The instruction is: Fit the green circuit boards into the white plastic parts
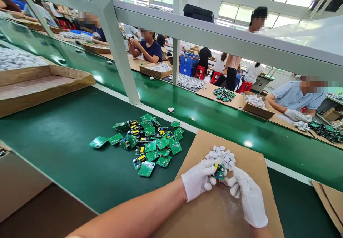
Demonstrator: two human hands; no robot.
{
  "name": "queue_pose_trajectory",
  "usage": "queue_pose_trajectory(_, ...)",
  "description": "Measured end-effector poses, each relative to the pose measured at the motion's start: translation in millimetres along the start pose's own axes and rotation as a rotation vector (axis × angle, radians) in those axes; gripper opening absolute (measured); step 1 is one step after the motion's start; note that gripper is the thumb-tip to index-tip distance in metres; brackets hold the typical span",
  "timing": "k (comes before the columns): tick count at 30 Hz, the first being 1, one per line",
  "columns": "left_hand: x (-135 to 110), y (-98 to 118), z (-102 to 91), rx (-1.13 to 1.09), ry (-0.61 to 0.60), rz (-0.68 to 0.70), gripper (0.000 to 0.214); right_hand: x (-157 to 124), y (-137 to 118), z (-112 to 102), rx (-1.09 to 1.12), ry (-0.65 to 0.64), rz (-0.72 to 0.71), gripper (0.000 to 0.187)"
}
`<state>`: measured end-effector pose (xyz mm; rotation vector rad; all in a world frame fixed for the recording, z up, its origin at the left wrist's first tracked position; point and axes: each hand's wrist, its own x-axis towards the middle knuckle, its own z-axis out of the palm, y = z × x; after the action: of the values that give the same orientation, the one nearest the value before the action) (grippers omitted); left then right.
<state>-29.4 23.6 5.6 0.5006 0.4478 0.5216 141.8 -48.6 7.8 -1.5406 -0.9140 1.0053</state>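
Note:
My left hand [199, 179], in a white glove, grips a small green circuit board [219, 172] with a yellow part on it, held between thumb and fingers above the cardboard sheet [206, 216]. Just right of the board is my right hand [248, 193], also gloved, its fingers bent inward. White glove and white pieces blend there, so what those fingers hold is hard to make out. Behind both hands lies a pile of small white pieces [221, 155], partly covered by the fingertips. To the left, a loose heap of green circuit boards [150, 141] rests on the dark green surface.
A shallow cardboard box [50, 91] with white pieces stands at the far left. A metal upright [115, 49] and rail [214, 31] cross in front. Beyond runs a green belt [227, 123] carrying a small white piece [170, 110]. Several people work across it. Folded cardboard [328, 198] lies right.

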Motion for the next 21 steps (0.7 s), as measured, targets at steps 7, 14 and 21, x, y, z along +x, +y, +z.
queue_pose_trajectory(7, 5, -8, -3.1, 0.028, 0.018, -0.005, 0.032, 3, 10, -1, -0.121, 0.02, -0.12, 0.034)
queue_pose_trajectory(14, 5, -10, -1.5, 0.087, 0.004, 0.001, 0.038, 2, 5, 0, -0.048, 0.032, -0.118, 0.036)
queue_pose_trajectory(21, 2, -9, 1.7, 0.074, -0.005, 0.005, 0.038, 1, 6, -2, -0.104, 0.036, -0.217, 0.027)
